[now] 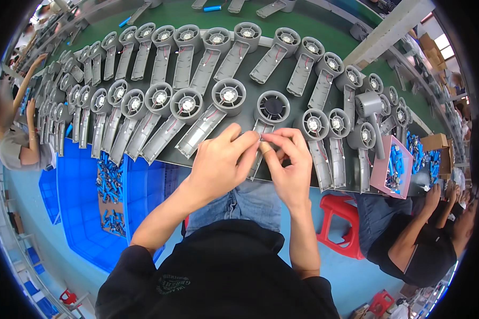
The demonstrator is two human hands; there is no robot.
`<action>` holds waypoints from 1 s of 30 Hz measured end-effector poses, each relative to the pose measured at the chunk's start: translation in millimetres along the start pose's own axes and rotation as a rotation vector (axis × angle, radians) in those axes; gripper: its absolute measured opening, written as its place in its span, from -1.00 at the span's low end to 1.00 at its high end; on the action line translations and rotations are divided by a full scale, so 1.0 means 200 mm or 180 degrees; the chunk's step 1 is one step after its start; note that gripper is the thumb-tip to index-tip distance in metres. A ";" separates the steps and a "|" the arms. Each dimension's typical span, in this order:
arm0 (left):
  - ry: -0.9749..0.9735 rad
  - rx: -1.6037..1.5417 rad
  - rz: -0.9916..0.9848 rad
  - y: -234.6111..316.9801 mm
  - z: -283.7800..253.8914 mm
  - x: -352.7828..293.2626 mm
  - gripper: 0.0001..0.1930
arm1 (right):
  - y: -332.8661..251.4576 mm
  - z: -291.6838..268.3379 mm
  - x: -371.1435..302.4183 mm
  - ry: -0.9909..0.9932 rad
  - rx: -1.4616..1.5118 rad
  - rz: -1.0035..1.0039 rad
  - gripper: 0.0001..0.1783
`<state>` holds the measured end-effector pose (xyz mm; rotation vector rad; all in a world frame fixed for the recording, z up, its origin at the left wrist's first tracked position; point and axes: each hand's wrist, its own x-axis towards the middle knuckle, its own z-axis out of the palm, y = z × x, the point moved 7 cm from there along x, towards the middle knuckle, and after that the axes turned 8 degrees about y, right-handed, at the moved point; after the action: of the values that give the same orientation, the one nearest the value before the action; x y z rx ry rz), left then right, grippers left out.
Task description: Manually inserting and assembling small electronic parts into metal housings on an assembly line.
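In front of me lies a grey handheld fan housing (273,118), its ring facing up and its hub covered in black, unlike the pale hubs around it. Both my hands meet over the top of its open handle (254,166). My left hand (220,159) is closed, thumb and forefinger pinched together. Opposite it, my right hand (291,167) pinches at the same spot, fingertips nearly touching the left ones. Whatever small thing sits between the fingertips is too small to make out, and my fingers hide part of the handle.
Rows of grey fan housings (229,98) cover the dark bench to both sides and behind. A blue bin (85,212) with blue cylindrical cells stands lower left; a pink box (380,170) of cells sits right. A red stool (339,226) and co-workers (410,250) are nearby.
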<state>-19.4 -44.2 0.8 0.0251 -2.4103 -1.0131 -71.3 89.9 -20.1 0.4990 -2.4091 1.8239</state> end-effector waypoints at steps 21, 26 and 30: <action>0.0079 -0.0674 -0.0238 -0.10 -0.01 -0.04 -0.59 | 0.05 0.06 0.04 0.0230 0.0459 -0.0164 -0.84; -0.0386 -0.1217 -0.0598 -0.12 -0.02 -0.04 -0.57 | 0.05 0.04 0.05 0.0213 0.0490 -0.0234 -0.84; -0.0776 -0.2234 -0.1223 -0.16 0.02 -0.05 -0.60 | 0.06 0.04 0.07 0.0222 0.0733 -0.0288 -0.88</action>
<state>-17.3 -62.8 -27.3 0.1249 -2.1562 -2.0958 -87.0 83.2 -29.7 0.5422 -2.1079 2.0531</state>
